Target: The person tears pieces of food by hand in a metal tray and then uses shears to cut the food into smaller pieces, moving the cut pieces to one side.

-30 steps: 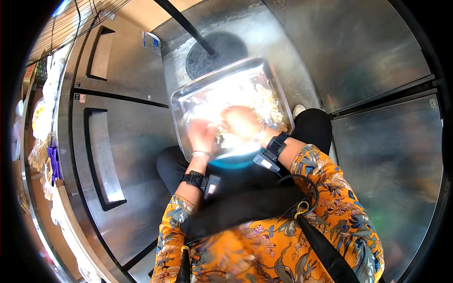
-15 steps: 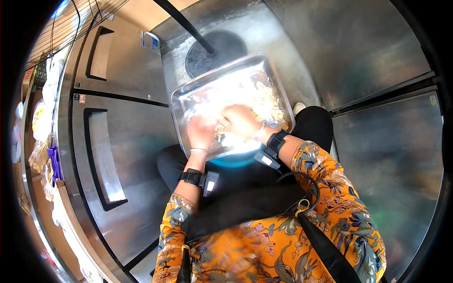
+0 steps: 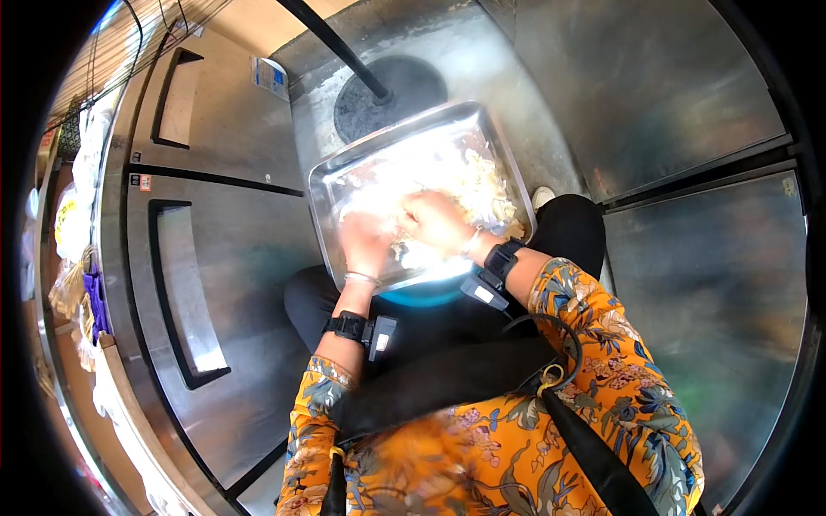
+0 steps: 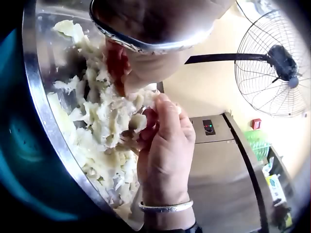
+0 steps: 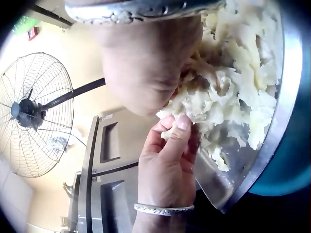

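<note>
A metal tray (image 3: 503, 150) holds a heap of pale, ragged pieces (image 3: 488, 191), washed out by glare in the head view. Over its near half, the left hand (image 3: 366, 239) and right hand (image 3: 437, 222) are close together. From the right wrist, the left hand (image 5: 167, 162) shows with its thumb and fingers pinching a pale piece (image 5: 168, 134). Seen from the left wrist, the right hand (image 4: 167, 155) has curled fingers, with thumb and forefinger pinching pale material above the heap (image 4: 104, 121). Each wrist view hides its own hand's fingertips partly behind the palm.
A teal basin (image 3: 422, 295) is under the tray, between the person's knees. Steel cabinets stand at the left (image 3: 249, 258) and right (image 3: 705, 249). Beyond the tray, a black pole rises from a round base (image 3: 422, 82); a fan (image 4: 282, 63) shows in the wrist views.
Both hands stay over the same part of the tray, with only slight shifts in the left hand and wrist. The head view has moved a little.
</note>
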Motion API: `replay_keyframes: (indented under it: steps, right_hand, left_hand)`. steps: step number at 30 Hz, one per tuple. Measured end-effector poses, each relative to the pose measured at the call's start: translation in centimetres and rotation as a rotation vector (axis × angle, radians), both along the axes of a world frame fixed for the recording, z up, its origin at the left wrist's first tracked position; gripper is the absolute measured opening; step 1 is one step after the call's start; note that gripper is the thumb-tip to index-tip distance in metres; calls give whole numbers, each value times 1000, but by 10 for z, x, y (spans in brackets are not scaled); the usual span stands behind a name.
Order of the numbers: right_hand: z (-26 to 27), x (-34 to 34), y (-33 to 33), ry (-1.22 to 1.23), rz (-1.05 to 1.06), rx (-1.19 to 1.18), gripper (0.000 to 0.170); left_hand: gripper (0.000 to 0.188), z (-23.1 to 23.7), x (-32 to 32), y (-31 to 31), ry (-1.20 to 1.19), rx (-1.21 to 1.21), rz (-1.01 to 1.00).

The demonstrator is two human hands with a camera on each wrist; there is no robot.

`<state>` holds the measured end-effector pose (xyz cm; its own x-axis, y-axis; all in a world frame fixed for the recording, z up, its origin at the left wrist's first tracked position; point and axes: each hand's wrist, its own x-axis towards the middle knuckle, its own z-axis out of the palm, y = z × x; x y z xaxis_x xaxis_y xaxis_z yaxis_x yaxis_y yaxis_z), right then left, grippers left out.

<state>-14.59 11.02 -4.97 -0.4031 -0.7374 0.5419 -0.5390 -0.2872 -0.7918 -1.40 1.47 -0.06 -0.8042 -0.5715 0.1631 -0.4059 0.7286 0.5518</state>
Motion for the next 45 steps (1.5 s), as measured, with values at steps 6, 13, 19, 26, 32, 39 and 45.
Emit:
replay_keyframes:
  steps: [6,13,19,26,32,39,45]
  right_hand:
    - [61,-21,2,-750,76,95,14]
    - [23,-45,-6,-389,-87,307,12]
    - [38,-34,8,-84,-126,342,13]
    - [27,-9,10,79,78,126,10]
    - [41,-19,10,111,134,351,11]
    - [24,-28,10,92,163,428,10]
    - [27,-31,11,83,185,413,9]
  left_hand:
    - [14,-27,12,0,-2,-215,36]
    - [12,-46,23,-1,193,261,131]
    - [8,-47,25,3,326,550,235]
    - [7,-4,16,18,182,323,252]
    - [32,-10,6,11,79,58,142]
    - [49,18,-9,13,-66,-150,-52]
    - [37,34,-7,21,-165,-133,-146]
